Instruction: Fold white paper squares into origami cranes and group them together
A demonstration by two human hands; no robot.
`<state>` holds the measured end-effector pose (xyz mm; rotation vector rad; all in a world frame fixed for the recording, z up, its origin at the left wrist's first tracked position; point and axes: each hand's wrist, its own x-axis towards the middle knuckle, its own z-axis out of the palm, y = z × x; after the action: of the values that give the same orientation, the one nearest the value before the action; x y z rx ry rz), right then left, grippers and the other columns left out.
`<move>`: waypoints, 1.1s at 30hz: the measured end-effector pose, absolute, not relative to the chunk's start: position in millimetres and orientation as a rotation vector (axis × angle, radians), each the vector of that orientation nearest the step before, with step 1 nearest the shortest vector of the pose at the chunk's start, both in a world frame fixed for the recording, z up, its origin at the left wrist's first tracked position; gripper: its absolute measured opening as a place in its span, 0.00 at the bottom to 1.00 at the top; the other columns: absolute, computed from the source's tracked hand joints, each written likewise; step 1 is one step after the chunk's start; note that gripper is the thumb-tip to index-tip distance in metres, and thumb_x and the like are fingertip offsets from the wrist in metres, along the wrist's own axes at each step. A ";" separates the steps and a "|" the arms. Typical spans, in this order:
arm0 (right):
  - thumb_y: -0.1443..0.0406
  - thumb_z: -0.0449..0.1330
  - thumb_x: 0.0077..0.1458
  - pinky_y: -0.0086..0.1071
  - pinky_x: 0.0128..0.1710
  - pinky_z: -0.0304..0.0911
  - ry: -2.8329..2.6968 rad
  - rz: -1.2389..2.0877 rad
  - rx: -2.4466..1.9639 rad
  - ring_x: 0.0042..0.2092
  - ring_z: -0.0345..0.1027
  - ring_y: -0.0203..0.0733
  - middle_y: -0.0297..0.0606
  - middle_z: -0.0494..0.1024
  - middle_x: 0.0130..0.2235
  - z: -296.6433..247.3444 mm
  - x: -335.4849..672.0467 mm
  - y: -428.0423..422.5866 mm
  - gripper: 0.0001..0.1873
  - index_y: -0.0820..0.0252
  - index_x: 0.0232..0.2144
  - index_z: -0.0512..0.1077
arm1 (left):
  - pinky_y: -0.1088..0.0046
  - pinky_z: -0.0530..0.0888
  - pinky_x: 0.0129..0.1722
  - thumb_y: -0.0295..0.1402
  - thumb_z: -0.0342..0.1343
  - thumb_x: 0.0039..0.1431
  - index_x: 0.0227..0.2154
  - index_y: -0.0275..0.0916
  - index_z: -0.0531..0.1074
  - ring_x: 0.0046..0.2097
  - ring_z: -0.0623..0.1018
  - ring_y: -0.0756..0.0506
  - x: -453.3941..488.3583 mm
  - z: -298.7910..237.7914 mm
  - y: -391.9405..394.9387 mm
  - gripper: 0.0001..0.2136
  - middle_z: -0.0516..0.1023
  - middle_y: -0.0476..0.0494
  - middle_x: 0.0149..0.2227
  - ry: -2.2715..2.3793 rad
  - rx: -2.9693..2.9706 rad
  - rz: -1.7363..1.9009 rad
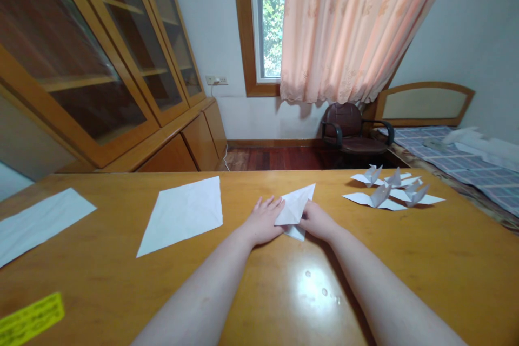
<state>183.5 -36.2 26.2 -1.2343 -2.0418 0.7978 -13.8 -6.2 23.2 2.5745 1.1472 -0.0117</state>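
A partly folded sheet of white paper (294, 206) stands between my hands at the middle of the wooden table (259, 303). Its upper flap is raised toward the far right, and a smaller corner pokes out underneath, toward me. My left hand (265, 221) lies flat at the paper's left side with its fingers apart, its fingertips touching the edge. From the right, my right hand (317, 220) grips the paper with curled fingers, partly hidden behind the flap. Several folded paper cranes (381, 194) with spread wings sit together at the table's far right.
One flat white sheet (184, 213) lies left of my hands, another sheet (44, 221) at the far left edge. A yellow label (32, 319) is at the near left corner. Beyond the table are a glass-fronted cabinet (121, 65), an office chair (352, 130) and a bed (478, 157).
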 end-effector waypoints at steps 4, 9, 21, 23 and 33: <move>0.67 0.62 0.44 0.46 0.54 0.57 -2.070 0.755 -1.238 0.52 0.65 0.51 0.41 0.74 0.50 26.2 183.5 -36.4 0.19 0.55 0.43 0.74 | 0.50 0.38 0.62 0.50 0.41 0.58 0.63 0.41 0.41 0.66 0.44 0.39 -12.6 24.8 -7.6 0.34 0.43 0.43 0.66 1.147 2.574 -0.045; 0.68 0.59 0.47 0.45 0.53 0.58 -2.054 0.808 -1.243 0.50 0.66 0.51 0.40 0.76 0.47 26.5 183.7 -36.2 0.16 0.55 0.41 0.75 | 0.49 0.38 0.61 0.48 0.41 0.59 0.63 0.42 0.42 0.66 0.44 0.39 -13.5 20.3 -6.5 0.32 0.44 0.43 0.66 1.136 2.569 0.010; 0.58 0.44 0.59 0.34 0.38 0.62 -1.751 0.734 -1.428 0.34 0.68 0.43 0.41 0.77 0.31 10.5 197.1 -27.7 0.22 0.63 0.29 0.75 | 0.48 0.39 0.60 0.53 0.34 0.60 0.62 0.50 0.43 0.66 0.42 0.38 -16.3 25.5 -6.9 0.29 0.42 0.45 0.66 1.089 2.533 -0.001; 0.53 0.43 0.59 0.33 0.35 0.60 -1.701 0.670 -1.503 0.32 0.67 0.43 0.40 0.76 0.28 10.4 198.3 -27.8 0.26 0.63 0.27 0.74 | 0.48 0.39 0.60 0.51 0.30 0.62 0.62 0.52 0.44 0.66 0.43 0.39 -15.9 29.3 -8.1 0.26 0.43 0.46 0.66 1.093 2.514 -0.003; 0.50 0.49 0.54 0.28 0.22 0.48 -1.679 0.518 -1.780 0.23 0.60 0.36 0.34 0.68 0.18 14.0 197.7 -28.2 0.25 0.60 0.16 0.67 | 0.46 0.39 0.60 0.48 0.38 0.63 0.56 0.62 0.57 0.66 0.44 0.38 -18.8 25.2 -4.7 0.19 0.46 0.52 0.65 1.033 2.500 0.054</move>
<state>197.7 -28.2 14.0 -1.7798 -1.6792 0.5176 -18.8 -4.7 25.2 2.5004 1.0334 0.0538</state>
